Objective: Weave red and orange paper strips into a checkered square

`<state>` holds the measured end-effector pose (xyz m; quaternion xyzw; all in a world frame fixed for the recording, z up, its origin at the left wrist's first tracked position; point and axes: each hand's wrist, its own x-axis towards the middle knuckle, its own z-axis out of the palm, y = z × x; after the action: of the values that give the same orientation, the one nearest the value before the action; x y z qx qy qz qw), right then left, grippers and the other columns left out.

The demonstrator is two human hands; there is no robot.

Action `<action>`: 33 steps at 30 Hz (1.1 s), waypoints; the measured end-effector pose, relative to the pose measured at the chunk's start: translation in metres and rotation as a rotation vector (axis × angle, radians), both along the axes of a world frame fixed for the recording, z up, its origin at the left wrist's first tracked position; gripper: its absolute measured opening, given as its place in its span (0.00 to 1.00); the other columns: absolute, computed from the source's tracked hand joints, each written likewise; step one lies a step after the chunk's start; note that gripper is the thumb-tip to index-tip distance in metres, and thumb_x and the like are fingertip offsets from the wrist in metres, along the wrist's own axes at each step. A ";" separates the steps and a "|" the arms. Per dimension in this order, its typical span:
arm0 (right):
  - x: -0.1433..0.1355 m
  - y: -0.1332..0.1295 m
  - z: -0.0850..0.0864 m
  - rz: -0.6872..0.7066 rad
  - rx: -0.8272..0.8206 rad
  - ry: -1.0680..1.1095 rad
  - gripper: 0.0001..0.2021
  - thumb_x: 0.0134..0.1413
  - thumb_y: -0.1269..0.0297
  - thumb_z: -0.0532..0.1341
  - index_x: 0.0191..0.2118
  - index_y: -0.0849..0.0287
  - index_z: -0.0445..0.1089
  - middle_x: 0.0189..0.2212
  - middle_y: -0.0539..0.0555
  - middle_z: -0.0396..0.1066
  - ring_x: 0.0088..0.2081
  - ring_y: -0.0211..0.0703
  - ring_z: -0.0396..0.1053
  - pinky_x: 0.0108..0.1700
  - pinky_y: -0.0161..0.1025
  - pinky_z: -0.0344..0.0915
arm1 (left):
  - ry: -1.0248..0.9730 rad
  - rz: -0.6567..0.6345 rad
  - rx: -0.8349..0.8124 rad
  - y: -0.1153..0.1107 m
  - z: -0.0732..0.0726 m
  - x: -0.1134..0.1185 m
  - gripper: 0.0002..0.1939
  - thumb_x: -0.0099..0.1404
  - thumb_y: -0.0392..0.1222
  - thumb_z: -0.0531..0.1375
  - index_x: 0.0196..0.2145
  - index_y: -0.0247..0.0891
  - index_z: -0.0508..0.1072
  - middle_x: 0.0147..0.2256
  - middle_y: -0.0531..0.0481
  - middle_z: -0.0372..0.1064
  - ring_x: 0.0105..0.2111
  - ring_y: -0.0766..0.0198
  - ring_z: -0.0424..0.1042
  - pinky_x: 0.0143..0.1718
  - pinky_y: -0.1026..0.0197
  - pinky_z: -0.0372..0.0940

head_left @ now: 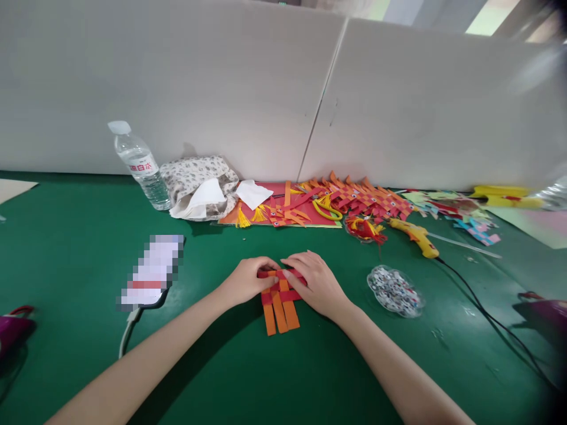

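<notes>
In the middle of the green table lies a small weave of orange and red paper strips (283,295), its orange ends hanging toward me. My left hand (250,280) grips its upper left edge, thumb on top and fingers curled behind. My right hand (314,280) covers the upper right part, with the thumb pressing on the weave and the other fingers over its far edge. Part of the red strips is hidden under both hands.
A phone on a cable (153,271) and a water bottle (144,165) are left. Behind stand a tissue pouch (199,171) and woven paper fish (354,198). A yellow glue gun (416,236), its cord and a dish of googly eyes (394,290) are right.
</notes>
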<state>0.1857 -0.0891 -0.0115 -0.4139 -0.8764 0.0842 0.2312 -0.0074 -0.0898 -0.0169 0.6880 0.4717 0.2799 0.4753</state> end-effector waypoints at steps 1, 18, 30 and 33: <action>0.000 0.001 0.000 -0.012 -0.013 0.020 0.10 0.59 0.64 0.53 0.42 0.56 0.69 0.40 0.54 0.72 0.44 0.45 0.67 0.54 0.50 0.55 | -0.007 0.000 -0.005 0.000 0.000 0.000 0.08 0.56 0.36 0.58 0.36 0.37 0.72 0.37 0.49 0.72 0.37 0.61 0.70 0.39 0.61 0.63; 0.005 0.005 0.004 -0.209 -0.323 0.444 0.08 0.53 0.58 0.60 0.30 0.56 0.71 0.29 0.50 0.74 0.33 0.42 0.70 0.35 0.37 0.65 | -0.202 -0.067 -0.217 0.005 0.002 -0.005 0.10 0.53 0.41 0.63 0.32 0.35 0.68 0.30 0.51 0.69 0.31 0.66 0.68 0.32 0.64 0.61; 0.004 0.003 0.004 -0.078 -0.408 0.513 0.19 0.47 0.61 0.64 0.46 0.54 0.65 0.38 0.52 0.73 0.40 0.43 0.71 0.44 0.41 0.67 | -0.041 -0.091 -0.102 0.003 0.004 -0.008 0.11 0.57 0.47 0.59 0.27 0.36 0.70 0.24 0.54 0.65 0.24 0.68 0.62 0.25 0.67 0.54; 0.007 0.005 0.003 -0.097 -0.446 0.480 0.18 0.46 0.64 0.64 0.45 0.55 0.64 0.29 0.49 0.73 0.33 0.41 0.72 0.40 0.40 0.68 | -0.052 -0.082 -0.115 0.004 0.003 -0.008 0.12 0.57 0.48 0.59 0.27 0.36 0.70 0.24 0.54 0.64 0.24 0.68 0.62 0.25 0.67 0.54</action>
<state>0.1929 -0.0845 -0.0080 -0.4639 -0.7361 0.3582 0.3387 -0.0158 -0.0859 -0.0139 0.6707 0.4461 0.2502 0.5372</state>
